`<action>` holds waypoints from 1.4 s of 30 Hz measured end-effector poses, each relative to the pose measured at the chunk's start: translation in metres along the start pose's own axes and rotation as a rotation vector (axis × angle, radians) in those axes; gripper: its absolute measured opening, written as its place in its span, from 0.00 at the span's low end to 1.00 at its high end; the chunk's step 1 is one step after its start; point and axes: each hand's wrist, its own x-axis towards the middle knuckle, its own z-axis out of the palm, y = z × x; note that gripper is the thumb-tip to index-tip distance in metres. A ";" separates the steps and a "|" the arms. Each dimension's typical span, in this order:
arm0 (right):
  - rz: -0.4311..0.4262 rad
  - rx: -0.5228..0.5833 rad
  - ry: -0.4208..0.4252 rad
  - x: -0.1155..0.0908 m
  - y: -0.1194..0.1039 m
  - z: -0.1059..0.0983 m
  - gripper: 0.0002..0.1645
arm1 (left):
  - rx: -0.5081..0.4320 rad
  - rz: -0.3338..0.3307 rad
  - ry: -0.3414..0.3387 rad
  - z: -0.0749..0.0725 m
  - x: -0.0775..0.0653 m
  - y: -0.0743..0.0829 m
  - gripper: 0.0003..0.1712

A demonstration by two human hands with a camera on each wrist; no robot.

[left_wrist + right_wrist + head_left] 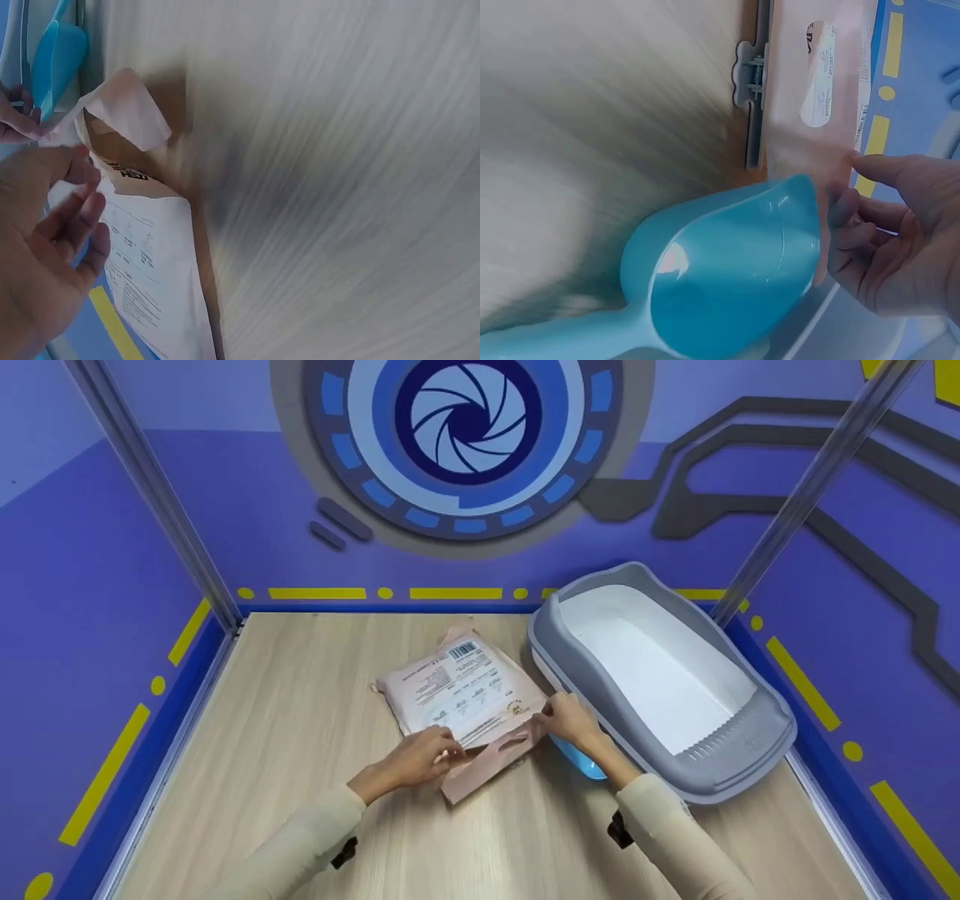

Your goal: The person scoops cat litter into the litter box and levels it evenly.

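Observation:
A pale pink paper bag [457, 686] with a barcode and printed text lies flat on the table. Its near end has a strip [487, 769] with an oval handle hole, and the strip's left end hangs loose. Brown lining [112, 142] with black lettering shows beneath that strip in the left wrist view. My left hand [416, 756] has thumb and forefinger together at the bag's edge, the other fingers curled. At the bag's near right corner, my right hand [571, 718] pinches the pink paper. A blue scoop [727, 277] lies below my right hand.
A grey litter tray [750, 750] with a white inside stands on the right, close beside the scoop. In the right wrist view a grey spring clip [746, 75] lies along the bag's strip. Blue walls [225, 532] enclose the wooden table [315, 675].

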 end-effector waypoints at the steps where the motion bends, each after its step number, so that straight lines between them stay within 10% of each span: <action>1: -0.006 -0.002 0.012 -0.002 0.001 -0.001 0.15 | 0.025 -0.007 0.027 0.002 0.003 -0.001 0.10; 7: -0.062 -0.059 0.115 -0.013 0.007 0.000 0.16 | 0.168 -0.054 0.087 0.010 0.018 -0.007 0.04; 21: -0.078 -0.096 0.122 -0.024 0.015 0.013 0.06 | -0.088 -0.242 -0.016 0.008 0.033 -0.015 0.11; 32: -0.426 -0.236 0.227 -0.022 0.019 0.036 0.08 | 0.259 -0.041 0.160 0.020 0.035 -0.014 0.16; 42: -0.311 -0.221 0.152 -0.025 0.025 0.041 0.10 | 0.609 -0.008 0.101 0.018 0.033 -0.005 0.12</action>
